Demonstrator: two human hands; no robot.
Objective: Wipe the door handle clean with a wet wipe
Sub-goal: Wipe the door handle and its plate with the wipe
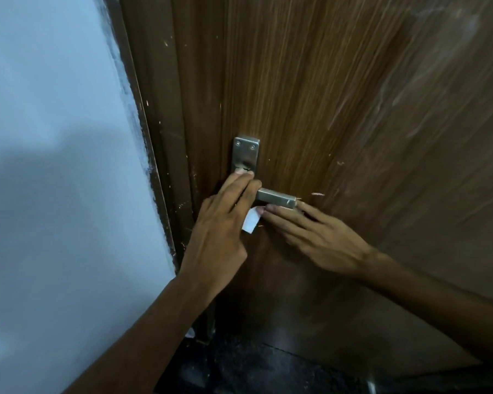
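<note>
From my remote seat, the head view looks down at a brown wood-grain door (325, 95) with a pale blue wall (54, 137) on the left and a dark speckled floor (239, 371) at the bottom. The steel lever handle (276, 198) juts to the right from its backplate (245, 153), a narrow upright steel plate with two screws near its top edge. My left hand (221, 226) covers the inner end of the lever where it meets the backplate; its fingers (241, 180) are laid together and curved over that joint, the tips resting against the lower part of the plate. The wet wipe (251, 220) is a small white piece showing just under the lever, between the two hands; one edge tucks beneath the left hand, but I cannot tell whether the thumb is pinching it or it is only pressed against the metal. My right hand (322, 237) comes in from the lower right with its fingers (279, 213) stretched out and loosely spread, closed on nothing; the tips lie along the underside of the lever and one fingertip touches the wipe's right corner. White scuffs and scratches mark the door to the right of the handle and along the dark door frame (165, 166). Both forearms are bare.
</note>
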